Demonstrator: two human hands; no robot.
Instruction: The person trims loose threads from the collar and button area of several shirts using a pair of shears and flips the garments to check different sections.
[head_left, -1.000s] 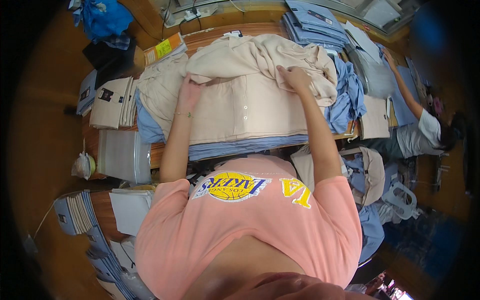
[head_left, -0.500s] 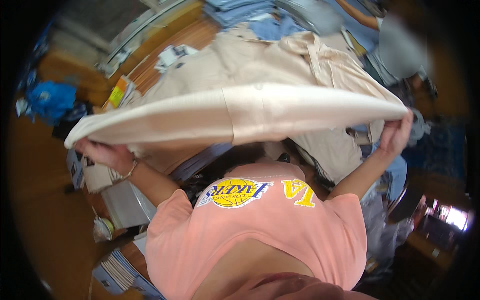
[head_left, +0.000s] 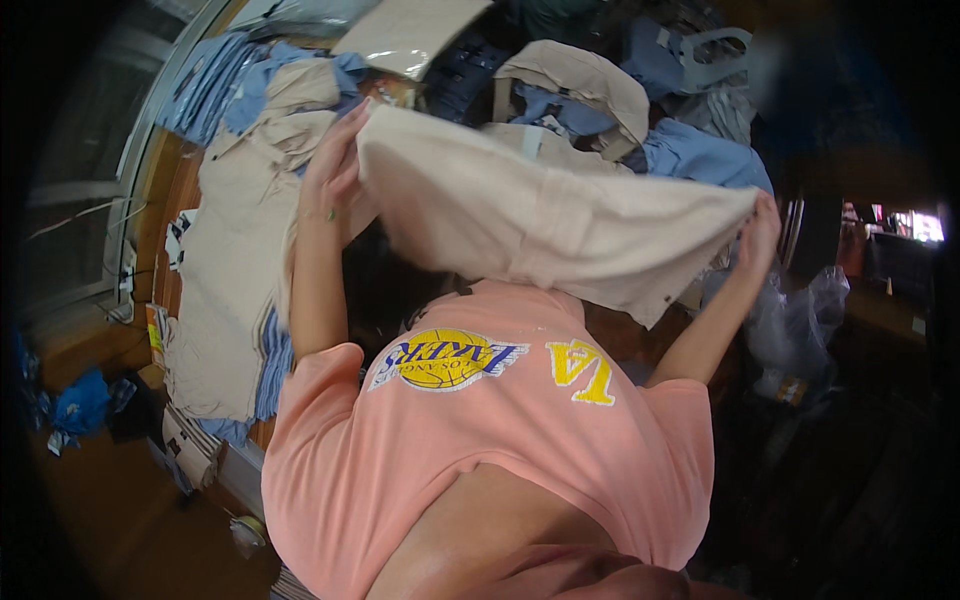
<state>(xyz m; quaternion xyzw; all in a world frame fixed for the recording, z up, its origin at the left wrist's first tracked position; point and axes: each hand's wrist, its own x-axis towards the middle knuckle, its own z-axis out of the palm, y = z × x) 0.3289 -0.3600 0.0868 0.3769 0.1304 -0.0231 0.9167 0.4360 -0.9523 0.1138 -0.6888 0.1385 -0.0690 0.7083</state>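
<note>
A beige garment (head_left: 530, 215) is stretched out in the air in front of my chest. Its exact kind cannot be told from the folds. My left hand (head_left: 338, 160) is closed on its upper left corner, and my right hand (head_left: 761, 235) grips the corner at the right. Between them the cloth sags, with a seam near the middle and a small dark spot by its lower right corner. Left of my left forearm, more beige garments (head_left: 225, 300) lie spread in a layer on a wooden table.
Folded blue garments (head_left: 205, 85) are stacked at the far left. A clear-wrapped beige package (head_left: 410, 35) lies at the back. Beyond the cloth are a heap of beige clothing (head_left: 580, 85) and blue cloth (head_left: 705, 155). A clear plastic bag (head_left: 795, 330) hangs at the right.
My view and body have turned to the right, away from the table. Both hands still hold the beige garment, now closer together, and it hangs lower and looser between them.
</note>
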